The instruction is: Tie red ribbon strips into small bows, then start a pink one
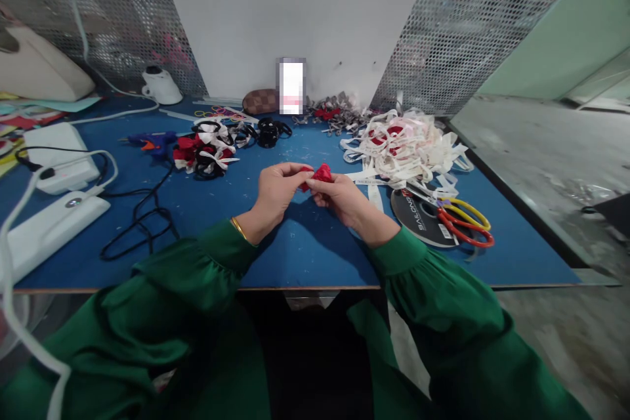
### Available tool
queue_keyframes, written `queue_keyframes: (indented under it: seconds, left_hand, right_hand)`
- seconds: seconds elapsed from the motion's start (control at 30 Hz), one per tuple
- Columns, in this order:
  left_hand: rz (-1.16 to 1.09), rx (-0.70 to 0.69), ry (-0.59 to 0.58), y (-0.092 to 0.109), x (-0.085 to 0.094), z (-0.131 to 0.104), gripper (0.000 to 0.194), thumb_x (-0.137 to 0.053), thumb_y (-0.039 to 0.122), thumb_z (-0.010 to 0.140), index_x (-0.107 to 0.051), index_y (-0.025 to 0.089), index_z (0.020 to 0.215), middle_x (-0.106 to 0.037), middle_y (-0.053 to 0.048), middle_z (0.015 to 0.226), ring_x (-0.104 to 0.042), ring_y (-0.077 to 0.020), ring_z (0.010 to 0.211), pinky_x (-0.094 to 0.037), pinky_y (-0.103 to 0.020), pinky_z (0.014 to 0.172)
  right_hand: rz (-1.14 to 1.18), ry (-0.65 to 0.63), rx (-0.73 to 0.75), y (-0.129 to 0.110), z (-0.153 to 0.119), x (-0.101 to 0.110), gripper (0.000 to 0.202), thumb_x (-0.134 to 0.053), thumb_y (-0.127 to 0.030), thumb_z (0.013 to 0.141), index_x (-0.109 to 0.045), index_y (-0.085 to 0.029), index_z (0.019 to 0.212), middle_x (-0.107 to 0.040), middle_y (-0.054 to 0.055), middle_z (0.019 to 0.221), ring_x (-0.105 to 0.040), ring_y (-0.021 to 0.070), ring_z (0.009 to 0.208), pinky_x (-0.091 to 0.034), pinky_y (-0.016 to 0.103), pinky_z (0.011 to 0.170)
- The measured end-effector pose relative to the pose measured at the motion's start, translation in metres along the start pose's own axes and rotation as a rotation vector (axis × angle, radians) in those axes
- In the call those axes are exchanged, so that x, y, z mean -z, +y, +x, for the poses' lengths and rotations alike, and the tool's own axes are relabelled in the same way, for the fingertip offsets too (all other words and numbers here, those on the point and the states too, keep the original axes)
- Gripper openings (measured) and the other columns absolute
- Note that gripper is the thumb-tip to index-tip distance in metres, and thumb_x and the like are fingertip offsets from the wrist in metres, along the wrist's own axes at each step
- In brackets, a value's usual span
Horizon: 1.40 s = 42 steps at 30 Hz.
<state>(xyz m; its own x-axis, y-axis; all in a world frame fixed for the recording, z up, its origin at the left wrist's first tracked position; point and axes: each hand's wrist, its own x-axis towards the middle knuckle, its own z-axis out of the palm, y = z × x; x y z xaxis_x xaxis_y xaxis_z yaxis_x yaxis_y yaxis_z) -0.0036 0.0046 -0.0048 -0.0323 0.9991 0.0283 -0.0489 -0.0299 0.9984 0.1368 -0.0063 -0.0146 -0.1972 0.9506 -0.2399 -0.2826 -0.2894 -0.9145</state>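
A small piece of red fabric [323,174] is pinched between my two hands, above the middle of the blue table [305,256]. My left hand [278,193] grips its left part between thumb and fingers. On the other side, my right hand [344,198] has thumb and fingers closed on it, partly hiding it. Left of my hands lies a pile of red, white and black bows and hair ties [209,147]. A heap of white and pink ribbons [403,144] is at the right, with red and yellow scissors [465,226] in front of it on a black disc [418,220].
A blue glue gun [152,141] with a black cord lies left of the bows. White power strips [54,230] and cables occupy the left side. At the back stand a lit phone [291,85], a brown checked case [260,101] and a pile of metal clips [344,111].
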Motion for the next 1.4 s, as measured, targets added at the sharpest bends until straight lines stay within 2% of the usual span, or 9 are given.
queue_keyframes:
  seconds: [0.13,0.3,0.43,0.63,0.77,0.93,1.1,1.27,1.4]
  left_hand:
    - [-0.021,0.017,0.007,0.002,0.002,0.001,0.013,-0.079,0.025,0.064,-0.076,0.016,0.073,-0.069,-0.002,0.066,-0.055,-0.0112,0.058,-0.044,-0.025,0.059]
    - [0.017,-0.009,0.020,0.003,0.005,0.002,0.012,-0.078,0.024,0.065,-0.076,0.016,0.074,-0.067,-0.002,0.065,-0.053,-0.0108,0.057,-0.043,-0.025,0.058]
    - [0.020,-0.016,0.009,0.002,0.005,0.002,0.014,-0.078,0.026,0.066,-0.076,0.016,0.076,-0.069,-0.002,0.068,-0.054,-0.0109,0.058,-0.041,-0.024,0.055]
    - [0.120,0.014,-0.102,-0.002,0.005,0.003,0.023,-0.080,0.038,0.067,-0.076,0.016,0.072,-0.067,-0.003,0.063,-0.054,-0.0128,0.057,-0.037,-0.025,0.051]
    - [0.125,-0.010,-0.055,-0.003,0.007,0.005,0.021,-0.081,0.036,0.065,-0.075,0.016,0.067,-0.066,-0.002,0.060,-0.052,-0.0118,0.055,-0.037,-0.025,0.052]
    - [0.019,0.108,-0.024,-0.005,0.007,0.008,0.025,-0.084,0.035,0.057,-0.071,0.014,0.060,-0.061,-0.002,0.053,-0.048,-0.0101,0.050,-0.033,-0.025,0.049]
    - [-0.081,0.207,-0.032,-0.006,0.006,0.009,0.025,-0.084,0.029,0.050,-0.066,0.014,0.054,-0.057,-0.001,0.051,-0.046,-0.0087,0.048,-0.030,-0.024,0.047]
    - [-0.110,0.226,-0.049,0.000,0.008,0.008,0.025,-0.085,0.029,0.052,-0.067,0.013,0.059,-0.060,-0.002,0.055,-0.047,-0.0084,0.049,-0.031,-0.024,0.048]
    - [-0.088,0.258,-0.087,-0.003,0.008,0.010,0.027,-0.086,0.028,0.051,-0.063,0.013,0.055,-0.057,-0.001,0.053,-0.046,-0.0080,0.049,-0.031,-0.024,0.048]
  right_hand:
    - [0.039,-0.026,-0.057,-0.007,-0.003,-0.001,0.015,-0.076,-0.019,0.071,-0.068,-0.014,0.083,-0.069,0.000,0.069,-0.061,0.0073,0.053,-0.049,0.018,0.050]
    - [0.003,-0.001,-0.005,-0.005,-0.001,0.000,0.014,-0.073,-0.017,0.071,-0.066,-0.014,0.083,-0.069,-0.001,0.066,-0.060,0.0065,0.049,-0.047,0.017,0.046]
    - [-0.036,0.028,0.045,0.000,0.002,0.001,0.017,-0.078,-0.022,0.067,-0.067,-0.014,0.078,-0.066,-0.002,0.061,-0.057,0.0060,0.047,-0.045,0.017,0.045]
    - [-0.089,-0.005,0.084,0.002,0.003,0.001,0.023,-0.080,-0.031,0.063,-0.065,-0.015,0.069,-0.064,-0.002,0.059,-0.055,0.0066,0.046,-0.043,0.018,0.045]
    - [-0.279,0.067,0.170,0.003,0.004,0.001,0.021,-0.073,-0.035,0.071,-0.065,-0.016,0.067,-0.058,-0.004,0.053,-0.048,0.0070,0.040,-0.036,0.020,0.042]
    - [-0.690,0.105,0.376,0.006,0.001,0.001,0.026,-0.057,-0.032,0.088,-0.063,-0.019,0.066,-0.054,-0.002,0.052,-0.046,0.0107,0.044,-0.032,0.025,0.048]
    - [-1.354,0.087,0.700,0.003,-0.010,-0.001,0.023,-0.046,-0.020,0.094,-0.068,-0.017,0.091,-0.071,0.010,0.089,-0.059,0.0190,0.073,-0.034,0.029,0.064]
    - [-1.444,0.135,0.684,0.002,-0.011,-0.001,0.027,-0.041,-0.019,0.095,-0.068,-0.018,0.091,-0.072,0.010,0.089,-0.061,0.0206,0.079,-0.035,0.029,0.066]
    - [-1.486,0.085,0.720,0.008,-0.010,-0.003,0.026,-0.041,-0.016,0.094,-0.067,-0.015,0.099,-0.071,0.013,0.097,-0.059,0.0201,0.076,-0.034,0.031,0.065]
